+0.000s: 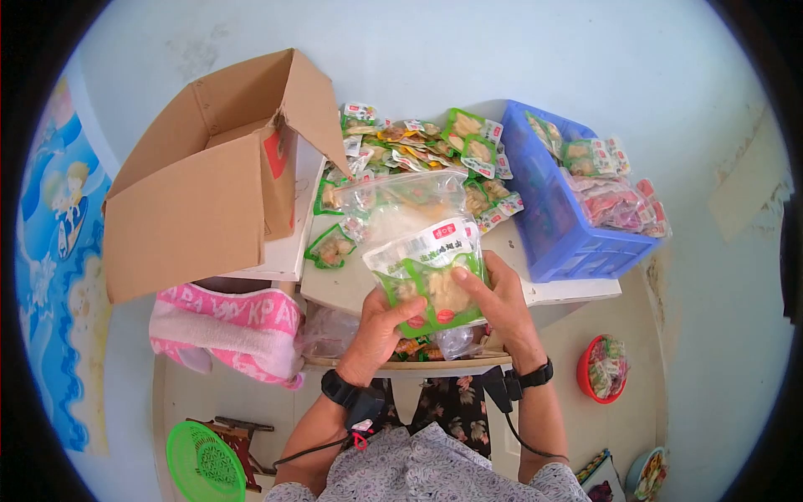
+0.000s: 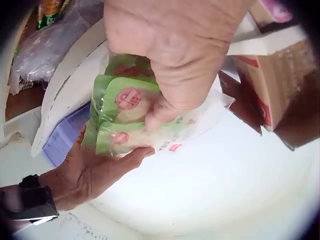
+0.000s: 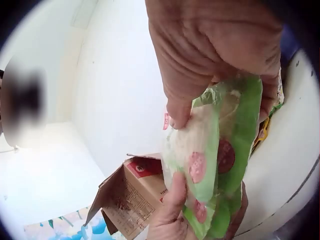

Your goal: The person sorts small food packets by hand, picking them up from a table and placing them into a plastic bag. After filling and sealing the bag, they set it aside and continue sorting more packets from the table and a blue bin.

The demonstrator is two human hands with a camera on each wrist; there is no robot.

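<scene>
Both hands hold green-and-white food packets (image 1: 433, 284) inside or against a clear zip bag (image 1: 401, 197), above the table's front part. My left hand (image 1: 376, 335) grips the lower left side, thumb on the front. On the right side my right hand (image 1: 504, 309) grips with its thumb pressed on the top packet. In the left wrist view several packets (image 2: 125, 107) overlap between the thumb and the other hand. The right wrist view shows the packets (image 3: 200, 155) fanned slightly, both thumbs on their face. Fingers behind the packets are mostly hidden.
An open cardboard box (image 1: 192, 201) stands at the left. Many small packets (image 1: 410, 146) are piled at the table's back. A blue crate (image 1: 560, 226) with packets stands at the right. A pink towel (image 1: 230, 330) hangs left; a red bowl (image 1: 591, 376) and green basket (image 1: 205, 460) are lower down.
</scene>
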